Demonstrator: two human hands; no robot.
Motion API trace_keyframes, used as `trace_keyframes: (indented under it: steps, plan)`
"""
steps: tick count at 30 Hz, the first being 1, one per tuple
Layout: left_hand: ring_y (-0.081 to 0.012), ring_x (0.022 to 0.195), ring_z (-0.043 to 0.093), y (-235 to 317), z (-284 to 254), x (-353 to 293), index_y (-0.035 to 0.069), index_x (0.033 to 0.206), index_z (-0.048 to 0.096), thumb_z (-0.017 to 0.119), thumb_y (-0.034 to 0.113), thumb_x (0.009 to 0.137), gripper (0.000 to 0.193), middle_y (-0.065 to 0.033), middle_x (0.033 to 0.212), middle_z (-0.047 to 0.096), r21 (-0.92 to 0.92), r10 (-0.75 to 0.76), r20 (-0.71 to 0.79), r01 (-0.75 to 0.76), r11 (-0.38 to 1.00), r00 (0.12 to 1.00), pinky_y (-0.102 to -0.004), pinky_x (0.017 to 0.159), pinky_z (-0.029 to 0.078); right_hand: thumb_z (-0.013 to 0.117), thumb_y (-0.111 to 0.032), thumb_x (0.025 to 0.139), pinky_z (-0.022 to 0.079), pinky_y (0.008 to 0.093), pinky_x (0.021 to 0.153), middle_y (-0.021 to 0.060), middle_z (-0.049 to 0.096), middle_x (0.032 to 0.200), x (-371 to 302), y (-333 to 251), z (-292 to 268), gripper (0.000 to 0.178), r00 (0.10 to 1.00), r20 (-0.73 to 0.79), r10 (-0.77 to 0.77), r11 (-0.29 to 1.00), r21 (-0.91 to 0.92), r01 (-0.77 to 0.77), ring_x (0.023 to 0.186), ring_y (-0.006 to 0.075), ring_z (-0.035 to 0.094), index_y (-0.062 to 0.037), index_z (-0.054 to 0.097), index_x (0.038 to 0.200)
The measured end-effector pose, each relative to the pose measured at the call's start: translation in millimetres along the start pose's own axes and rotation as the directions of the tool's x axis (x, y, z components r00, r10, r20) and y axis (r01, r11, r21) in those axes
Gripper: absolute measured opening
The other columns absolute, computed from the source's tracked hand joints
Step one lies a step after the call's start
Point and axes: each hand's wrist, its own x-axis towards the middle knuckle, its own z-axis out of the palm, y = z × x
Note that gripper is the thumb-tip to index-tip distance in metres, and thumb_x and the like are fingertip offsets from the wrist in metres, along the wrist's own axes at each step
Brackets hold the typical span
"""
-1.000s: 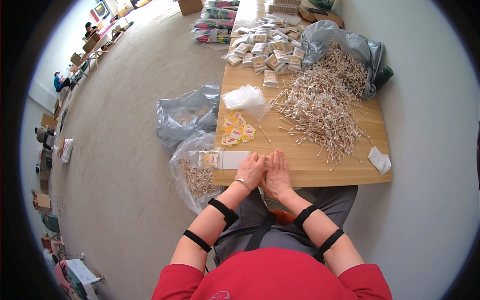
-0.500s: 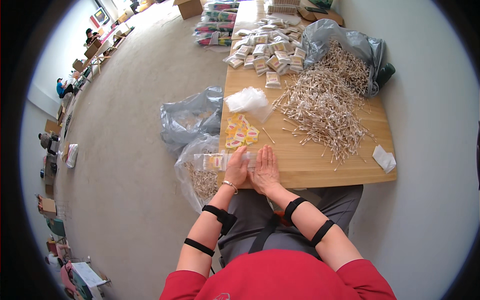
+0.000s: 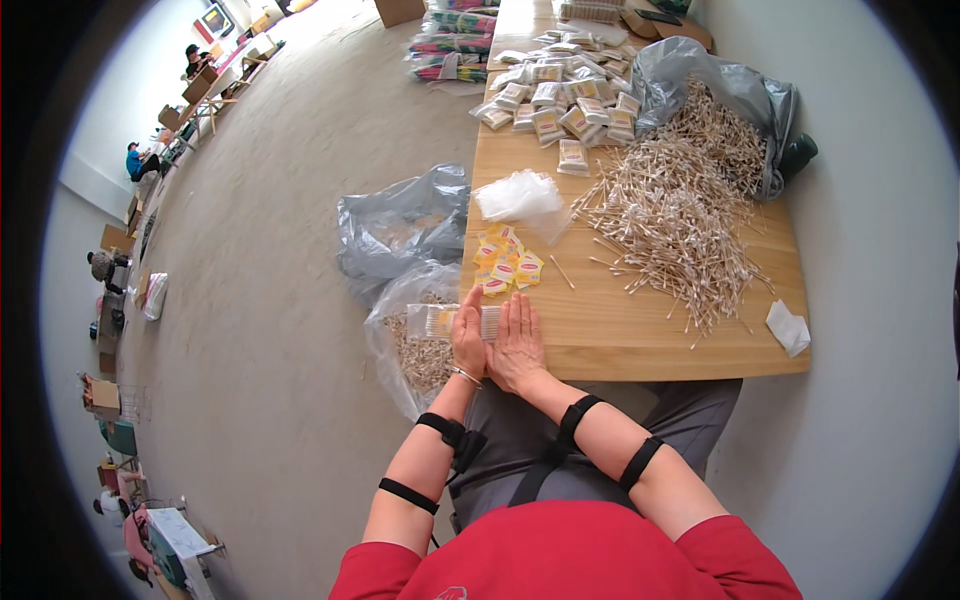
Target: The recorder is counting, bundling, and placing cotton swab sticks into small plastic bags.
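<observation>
A small clear plastic bag of cotton swabs (image 3: 438, 321) lies across the table's left edge, its end sticking out over the floor. My left hand (image 3: 468, 340) is closed around the bag's middle, thumb side up, its lower fingers hidden. A row of white swabs (image 3: 490, 322) shows between my hands. Flat on the table beside them, my right hand (image 3: 517, 345) has its fingers stretched out, touching the swab ends. Just beyond my hands lies a pile of yellow-and-white printed cards (image 3: 507, 262). Past these sits a stack of empty clear bags (image 3: 518, 196).
Loose cotton swabs (image 3: 670, 225) spill from a grey plastic bag (image 3: 690, 62) on the right. Filled packets (image 3: 575, 95) are heaped farther back. A white paper piece (image 3: 788, 328) lies near the right corner. Bags of swabs (image 3: 415, 355) stand on the floor left of the wooden table (image 3: 640, 350).
The swabs now reach farther left inside the plastic bag, and less of the row shows between my hands. My right hand has moved left toward my left hand. The whole view has shifted slightly.
</observation>
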Motion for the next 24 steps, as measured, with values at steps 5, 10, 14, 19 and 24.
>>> trace_keyframes:
  steps: [5, 10, 14, 19, 24]
  plan:
    - [-0.0194, 0.124, 0.041, -7, -4, -1, -0.001, 0.13, 0.044, 0.034, 0.027, 0.099, 0.043, -0.0121, 0.132, 0.048, 0.175, 0.097, -0.01, -0.093, 0.98, 0.995, -0.0301, 0.105, 0.028, 0.044, -0.038, 0.085, 0.0, 0.0458, 0.112, 0.0259, 0.006, 0.147, -1, 3, -9, 0.079, 0.995, 0.092, -0.028, 0.999, 0.037, 0.025, 0.139, 0.0374, 0.001, 0.0104, 0.011, 0.138]
    - [-0.0197, 0.122, 0.043, -6, -6, -2, -0.002, 0.129, 0.043, 0.035, 0.023, 0.099, 0.04, -0.0129, 0.13, 0.048, 0.198, 0.053, -0.002, -0.052, 0.979, 0.999, -0.0311, 0.105, 0.029, 0.044, -0.04, 0.084, 0.0, 0.0456, 0.112, 0.0251, 0.005, 0.148, -1, 4, -12, 0.081, 0.989, 0.143, -0.048, 0.998, 0.042, 0.042, 0.139, 0.0365, 0.0, 0.0101, 0.012, 0.139]
    - [-0.0195, 0.12, 0.045, 4, -9, -1, -0.002, 0.129, 0.045, 0.035, 0.023, 0.099, 0.04, -0.0127, 0.128, 0.05, 0.334, 0.081, 0.005, -0.078, 0.939, 0.997, -0.0313, 0.104, 0.031, 0.045, -0.043, 0.084, 0.0, 0.0453, 0.112, 0.0251, 0.004, 0.148, 1, 0, -10, 0.084, 0.986, 0.169, -0.012, 1.0, 0.001, 0.012, 0.139, 0.0365, -0.001, 0.0103, 0.01, 0.139]
    - [-0.0297, 0.13, 0.035, 16, -39, 12, 0.003, 0.129, 0.046, 0.037, 0.021, 0.097, 0.038, -0.0177, 0.133, 0.046, 0.59, 0.236, -0.07, -0.15, 0.793, 0.969, -0.0347, 0.107, 0.025, 0.049, -0.044, 0.083, -0.001, 0.0452, 0.112, 0.0257, 0.002, 0.148, 1, -3, -8, 0.088, 0.993, 0.117, -0.021, 1.0, 0.025, 0.018, 0.139, 0.0369, -0.004, 0.0106, 0.009, 0.139]
    - [-0.0335, 0.13, 0.035, 0, -83, 21, 0.002, 0.13, 0.044, 0.039, 0.023, 0.095, 0.04, -0.0211, 0.135, 0.043, 0.947, 0.292, -0.048, -0.05, 0.317, 0.955, -0.0357, 0.107, 0.027, 0.052, -0.044, 0.082, -0.001, 0.0452, 0.112, 0.027, 0.003, 0.147, 2, -11, -7, 0.091, 0.997, 0.082, -0.006, 1.0, 0.024, 0.004, 0.139, 0.0378, -0.002, 0.0114, 0.007, 0.139]
